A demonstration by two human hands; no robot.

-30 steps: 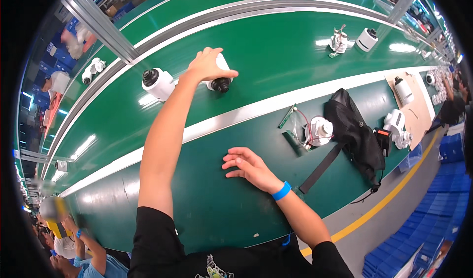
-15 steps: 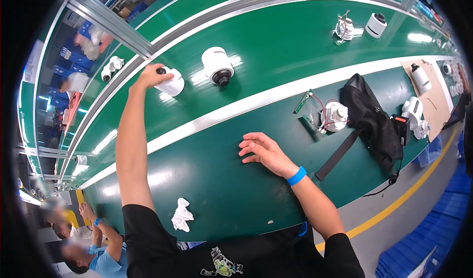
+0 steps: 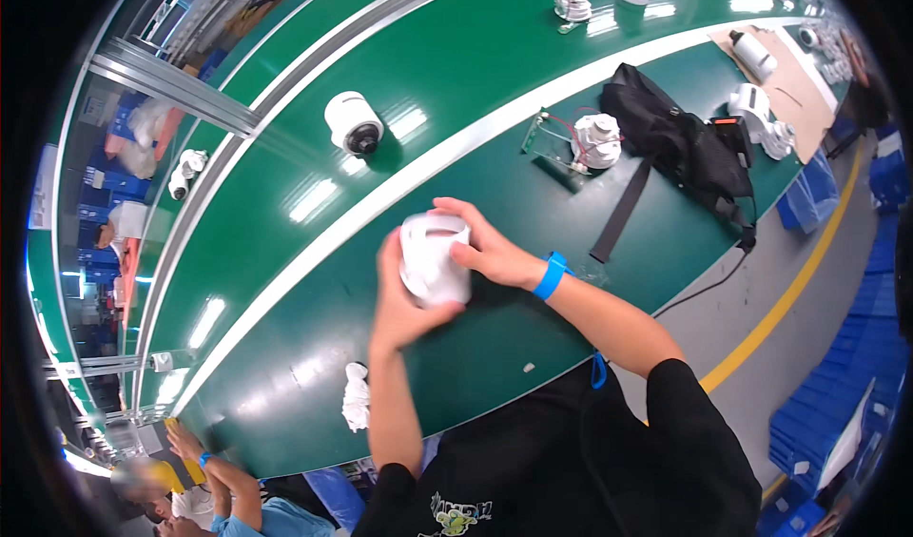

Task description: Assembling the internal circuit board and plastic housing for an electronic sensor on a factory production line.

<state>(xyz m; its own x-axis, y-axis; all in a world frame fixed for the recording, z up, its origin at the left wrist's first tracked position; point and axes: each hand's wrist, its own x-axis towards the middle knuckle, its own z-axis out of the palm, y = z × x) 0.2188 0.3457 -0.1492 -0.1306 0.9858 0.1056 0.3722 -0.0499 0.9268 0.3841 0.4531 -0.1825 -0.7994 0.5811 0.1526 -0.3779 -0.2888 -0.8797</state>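
Listener: Where are the hands?

Operator: On my feed, the left hand [image 3: 401,311] and right hand [image 3: 490,250] meet over the dark green worktable [image 3: 295,347], both around one rounded white housing [image 3: 433,269].

Listener: How are the fingers set?

Operator: I see both partly curled, spread to the housing's width and holding it. The left wraps its left and lower sides; the right has its upper right, thumb against the side. Motion blur softens the housing's details.

Listener: What's around it?

Operator: Beyond, on the green conveyor [image 3: 456,66], lies a white cylinder with a black end [image 3: 353,122]. Farther right on the table, I see a white part with red wires [image 3: 597,143] beside a black bag [image 3: 649,118].
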